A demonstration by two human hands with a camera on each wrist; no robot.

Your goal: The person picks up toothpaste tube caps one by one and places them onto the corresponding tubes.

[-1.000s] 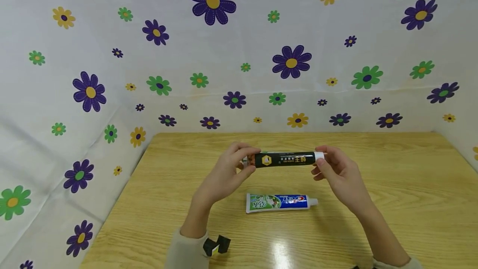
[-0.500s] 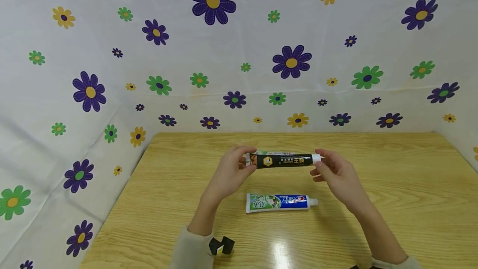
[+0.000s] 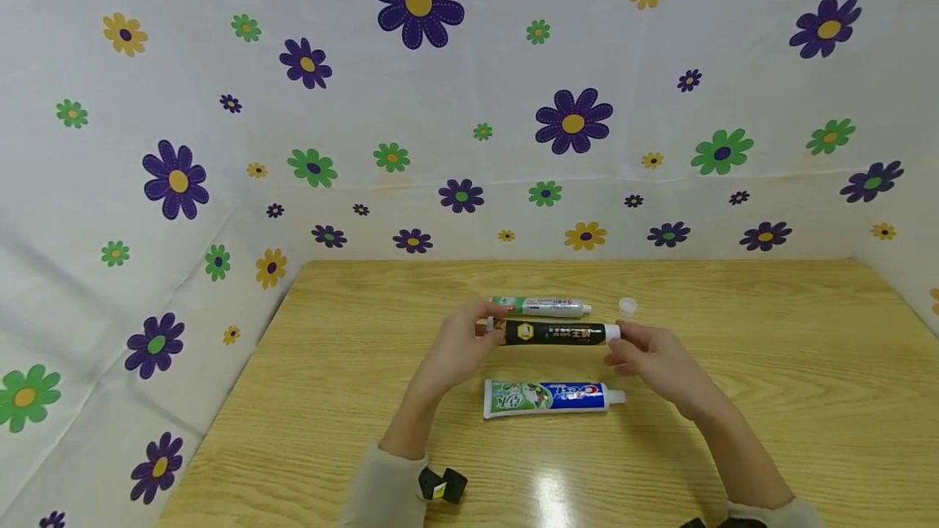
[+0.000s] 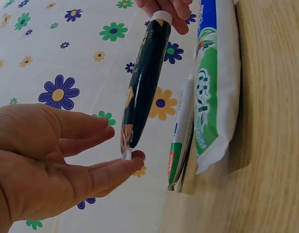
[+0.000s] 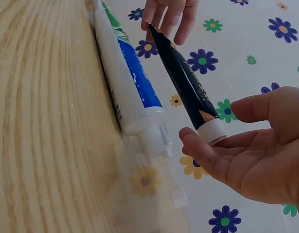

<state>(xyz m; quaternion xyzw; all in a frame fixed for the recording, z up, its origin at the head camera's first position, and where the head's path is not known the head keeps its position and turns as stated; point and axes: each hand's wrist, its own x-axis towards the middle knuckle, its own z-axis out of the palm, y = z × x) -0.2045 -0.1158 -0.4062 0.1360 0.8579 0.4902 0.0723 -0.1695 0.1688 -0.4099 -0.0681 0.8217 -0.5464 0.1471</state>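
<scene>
A black toothpaste tube with gold lettering and a white cap lies level between both hands, cap to the right. In the head view the left hand holds its flat crimped end, thumb on the near side. The right hand has its fingers round the white cap. Both wrist views show the tube standing off from the wooden surface, with fingertips right at each end. Closer to the person lies a green, white and blue toothpaste tube. Just beyond the black tube is a smaller silver and green tube.
A small clear white cap sits on the wooden table, right of the silver tube. White cloth printed with flowers stands behind the table and along its left side. Black wrist gear is strapped over the left sleeve.
Both hands have brought the black tube down and nearer to the person, toward the table. The silver tube and the clear cap behind it have come into sight.
</scene>
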